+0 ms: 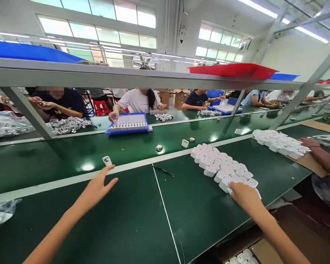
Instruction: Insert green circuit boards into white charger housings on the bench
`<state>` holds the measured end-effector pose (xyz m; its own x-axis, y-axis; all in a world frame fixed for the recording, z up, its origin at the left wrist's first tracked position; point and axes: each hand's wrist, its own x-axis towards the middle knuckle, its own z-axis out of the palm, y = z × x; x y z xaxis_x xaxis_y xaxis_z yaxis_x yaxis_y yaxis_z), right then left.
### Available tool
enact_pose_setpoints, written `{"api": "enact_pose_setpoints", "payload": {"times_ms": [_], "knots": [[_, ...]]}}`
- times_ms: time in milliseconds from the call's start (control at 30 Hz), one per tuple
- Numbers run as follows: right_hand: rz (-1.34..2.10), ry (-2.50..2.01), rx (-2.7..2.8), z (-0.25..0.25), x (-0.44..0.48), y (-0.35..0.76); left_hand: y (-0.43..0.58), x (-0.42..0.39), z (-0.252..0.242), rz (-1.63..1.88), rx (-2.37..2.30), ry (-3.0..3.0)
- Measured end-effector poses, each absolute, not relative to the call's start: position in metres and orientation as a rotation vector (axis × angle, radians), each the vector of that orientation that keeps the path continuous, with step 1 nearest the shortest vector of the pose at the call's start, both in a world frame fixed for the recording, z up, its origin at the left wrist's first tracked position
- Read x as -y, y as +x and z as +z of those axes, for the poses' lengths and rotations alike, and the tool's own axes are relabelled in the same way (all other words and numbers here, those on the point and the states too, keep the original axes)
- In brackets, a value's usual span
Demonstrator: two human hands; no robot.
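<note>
My left hand [97, 187] reaches forward over the green table, fingers stretched out and apart, just short of a small white part [107, 160] standing on the conveyor belt's near edge. It holds nothing. My right hand [244, 196] rests on the near end of a pile of white plastic housings [222, 168]; its fingers curl down onto one housing [230, 190] at the pile's edge. Whether that housing is gripped is hidden by the hand.
More loose parts [184, 143] ride the green belt [71, 154]. Black tweezers [163, 170] lie on the table. A co-worker's arm [319, 156] rests by a second white pile [277, 141] at right. People sit across the belt by a blue tray [128, 126]. A metal shelf [126, 77] spans overhead.
</note>
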<state>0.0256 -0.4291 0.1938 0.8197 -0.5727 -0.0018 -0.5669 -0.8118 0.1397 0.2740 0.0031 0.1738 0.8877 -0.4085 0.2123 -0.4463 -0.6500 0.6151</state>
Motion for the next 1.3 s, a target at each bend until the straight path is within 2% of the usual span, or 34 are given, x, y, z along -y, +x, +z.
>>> {"api": "enact_pose_setpoints", "payload": {"times_ms": [233,500,600,700,800,900,1100,1200,1300], "knots": [[-0.204,2.743,0.954,0.202,0.421,0.036,0.196,0.016,0.149,-0.020,0.955,2.238],[-0.369,2.811,0.789,0.219,0.402,0.047,0.173,0.022,0.127,-0.229,0.859,2.079],[-0.458,2.990,0.458,0.223,0.364,0.053,0.156,0.027,0.121,-0.444,0.763,1.961],[-0.601,3.179,-0.122,0.221,0.305,0.060,0.136,0.038,0.102,-0.700,0.710,1.622],[-0.809,3.225,-0.755,0.220,0.255,0.082,0.120,0.053,0.086,-0.892,0.697,1.320],[-0.926,3.229,-1.062,0.227,0.242,0.136,0.116,0.064,0.087,-1.008,0.616,1.220],[-0.261,3.402,-0.403,0.217,0.265,0.298,0.134,0.067,0.095,-0.938,0.486,1.318],[-0.076,3.337,-0.149,0.197,0.261,0.339,0.144,0.070,0.082,-0.909,0.495,1.397],[0.039,3.263,-0.123,0.180,0.249,0.345,0.155,0.077,0.069,-0.849,0.484,1.468]]}}
